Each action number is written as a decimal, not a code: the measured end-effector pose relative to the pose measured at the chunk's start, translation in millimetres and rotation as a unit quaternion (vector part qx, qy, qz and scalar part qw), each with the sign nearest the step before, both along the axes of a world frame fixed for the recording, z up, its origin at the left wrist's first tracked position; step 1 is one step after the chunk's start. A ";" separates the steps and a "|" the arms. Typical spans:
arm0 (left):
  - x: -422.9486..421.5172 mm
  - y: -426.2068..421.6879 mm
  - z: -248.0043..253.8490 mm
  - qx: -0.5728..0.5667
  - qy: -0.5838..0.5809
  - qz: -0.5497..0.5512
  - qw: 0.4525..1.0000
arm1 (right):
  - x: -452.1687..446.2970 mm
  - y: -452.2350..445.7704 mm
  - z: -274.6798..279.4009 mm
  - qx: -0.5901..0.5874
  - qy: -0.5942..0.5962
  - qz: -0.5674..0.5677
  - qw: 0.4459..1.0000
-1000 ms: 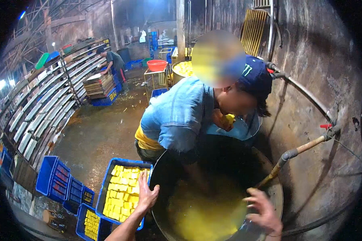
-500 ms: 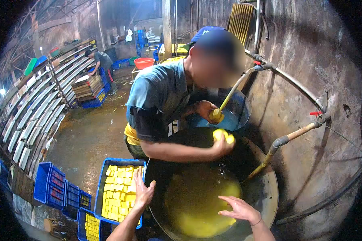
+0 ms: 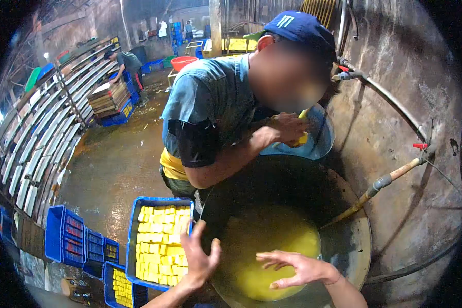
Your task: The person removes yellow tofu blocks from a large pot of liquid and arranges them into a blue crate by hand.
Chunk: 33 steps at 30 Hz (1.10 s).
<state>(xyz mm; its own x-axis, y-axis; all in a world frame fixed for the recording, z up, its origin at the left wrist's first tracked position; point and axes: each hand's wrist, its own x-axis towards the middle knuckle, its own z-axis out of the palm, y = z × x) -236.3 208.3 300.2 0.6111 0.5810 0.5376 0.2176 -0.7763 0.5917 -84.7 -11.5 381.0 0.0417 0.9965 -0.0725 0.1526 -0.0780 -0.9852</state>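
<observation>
My left hand (image 3: 200, 260) is open and empty, its fingers spread beside the right rim of a blue crate (image 3: 132, 233). Rows of yellow blocks (image 3: 161, 244) fill that crate. My right hand (image 3: 299, 271), also open with nothing in it, hovers palm down over a large dark vat (image 3: 362, 241). Cloudy yellow liquid (image 3: 256, 280) lies in the vat's bottom. Across the vat a co-worker (image 3: 205, 102) in a cap leans forward. The co-worker's hands (image 3: 287, 128) are close together around something yellow, mostly hidden.
A pipe (image 3: 395, 177) with a red valve handle (image 3: 420, 146) slopes into the vat from the right wall. Behind it stands a tub (image 3: 321, 136). More blue crates (image 3: 64, 233) sit lower left. Slatted racks (image 3: 38, 154) line the left, where another person (image 3: 126, 64) bends over stacked trays.
The co-worker's lower hand has risen from over the vat, with its yellow piece, to meet the other hand. My left hand has shifted off the crate toward the vat. The view has turned slightly.
</observation>
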 end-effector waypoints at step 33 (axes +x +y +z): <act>95.6 -126.2 -361.1 0.108 0.613 -0.364 0.693 | 25.6 -188.5 -440.0 -0.406 0.335 -0.406 0.747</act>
<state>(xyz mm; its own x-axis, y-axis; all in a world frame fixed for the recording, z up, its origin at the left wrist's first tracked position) -140.7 82.1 -60.9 0.7744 -0.1334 -0.6185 -0.0412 -0.9861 0.1611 -59.1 -200.0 -59.0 0.2923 0.2780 -0.9150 -0.7756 -0.4908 -0.3969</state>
